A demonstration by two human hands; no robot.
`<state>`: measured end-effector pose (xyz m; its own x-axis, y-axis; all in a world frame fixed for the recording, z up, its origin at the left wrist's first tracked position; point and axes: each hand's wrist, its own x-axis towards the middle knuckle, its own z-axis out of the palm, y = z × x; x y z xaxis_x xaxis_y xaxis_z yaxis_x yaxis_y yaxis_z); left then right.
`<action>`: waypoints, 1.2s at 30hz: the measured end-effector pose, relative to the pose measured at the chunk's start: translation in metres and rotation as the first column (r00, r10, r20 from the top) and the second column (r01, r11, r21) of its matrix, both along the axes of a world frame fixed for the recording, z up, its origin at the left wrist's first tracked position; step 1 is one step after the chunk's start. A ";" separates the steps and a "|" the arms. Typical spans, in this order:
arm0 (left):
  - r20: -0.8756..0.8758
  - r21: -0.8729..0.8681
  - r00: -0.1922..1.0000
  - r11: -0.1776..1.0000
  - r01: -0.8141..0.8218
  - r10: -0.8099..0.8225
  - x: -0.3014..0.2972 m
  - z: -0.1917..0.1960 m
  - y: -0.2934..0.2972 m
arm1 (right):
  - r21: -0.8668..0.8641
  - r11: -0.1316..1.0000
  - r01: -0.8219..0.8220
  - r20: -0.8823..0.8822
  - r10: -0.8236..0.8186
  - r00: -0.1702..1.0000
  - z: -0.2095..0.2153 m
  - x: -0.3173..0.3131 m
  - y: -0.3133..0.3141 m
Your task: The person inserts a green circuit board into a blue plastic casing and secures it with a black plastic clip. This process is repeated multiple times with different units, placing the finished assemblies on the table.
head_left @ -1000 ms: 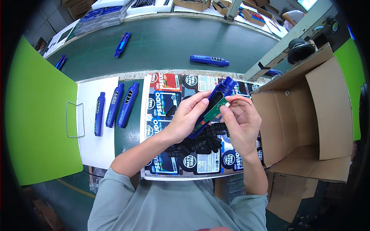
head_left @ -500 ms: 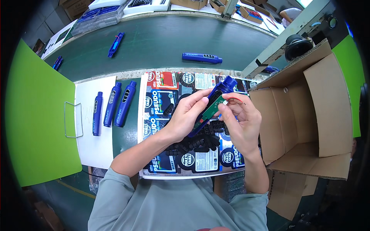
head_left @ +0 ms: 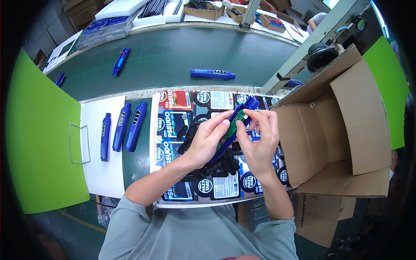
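The left hand [head_left: 203, 141] grips the casing [head_left: 250, 104], thumb on one side and fingers wrapped around the other. The right hand [head_left: 260, 145] bends over it, thumb and forefinger touching the green board [head_left: 234, 125] set along the casing; whether they pinch it, I cannot tell. A red wire [head_left: 255, 121] shows by the right fingers. The casing is held slanted above a printed sheet [head_left: 173, 100], whose panels are red, blue and black, and a loose heap of black parts [head_left: 227, 165] lies on the sheet below the hands.

Left of the sheet shows a strip of green table [head_left: 135, 162], then white paper [head_left: 104, 182]. Three blue tubes [head_left: 105, 138] lie side by side there, the rightmost just past the paper's edge. A green panel [head_left: 47, 143] with a wire handle [head_left: 79, 143] borders the left; an open carton [head_left: 299, 143] stands at the right, flaps spread, with another green panel [head_left: 385, 82] behind it.

Across the back runs a green bench [head_left: 164, 56], bearing a closed tube [head_left: 212, 74] and an open shell [head_left: 121, 61] well apart. Beyond it are clear boxes [head_left: 104, 34] of blue pieces, a white tray [head_left: 177, 16] of black rods and small cardboard trays [head_left: 203, 13]. A metal post [head_left: 299, 54] leans across the upper right, and past it shows part of a co-worker [head_left: 318, 19].
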<state>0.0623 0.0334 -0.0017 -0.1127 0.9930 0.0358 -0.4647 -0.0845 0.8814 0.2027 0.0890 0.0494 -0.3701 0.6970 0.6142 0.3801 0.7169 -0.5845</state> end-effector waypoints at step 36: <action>-0.679 0.191 0.654 0.940 -0.283 0.335 -0.145 -0.034 0.079 | -0.386 0.921 -0.059 0.061 0.090 0.994 -0.064 0.017 0.035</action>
